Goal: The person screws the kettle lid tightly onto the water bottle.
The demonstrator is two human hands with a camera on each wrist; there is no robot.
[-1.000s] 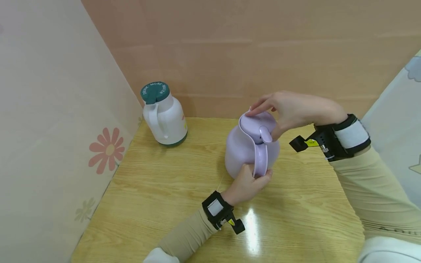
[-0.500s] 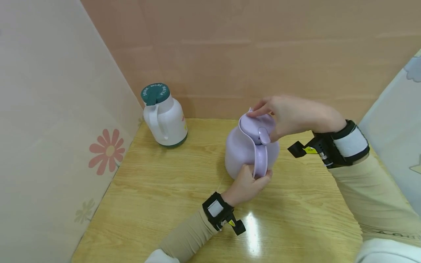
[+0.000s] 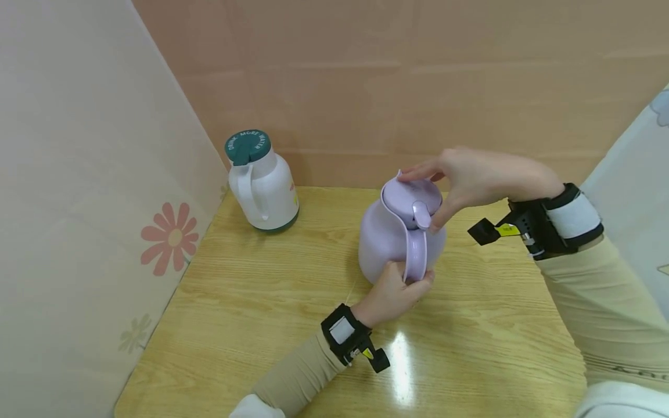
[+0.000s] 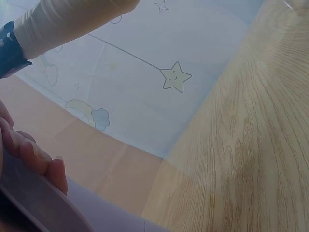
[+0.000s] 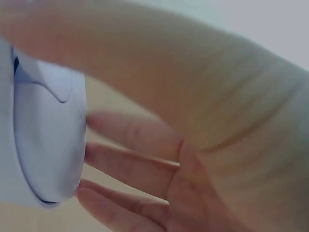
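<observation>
While the right hand (image 3: 473, 177) pinches the lid (image 3: 410, 197) of the lilac jug (image 3: 389, 241) between curled fingertips and thumb, the left hand (image 3: 392, 293) wraps its fingers round the foot of the handle (image 3: 415, 255). The jug stands upright mid-table (image 3: 261, 302); a white, green-capped flask (image 3: 259, 183) sits well apart, at the far left corner.

I see both my arms in long beige sleeves (image 3: 590, 313) of a finely ribbed knit, with a white cuff or hem showing at the lower edge of each. On my left wrist sits a black strap (image 3: 342, 334) with a white patch, carrying a small black camera unit (image 3: 377, 360) marked by a yellow tag. My right wrist wears a wider black band with a white panel (image 3: 572, 217), and its black camera mount (image 3: 488, 231) bears a yellow label too.
</observation>
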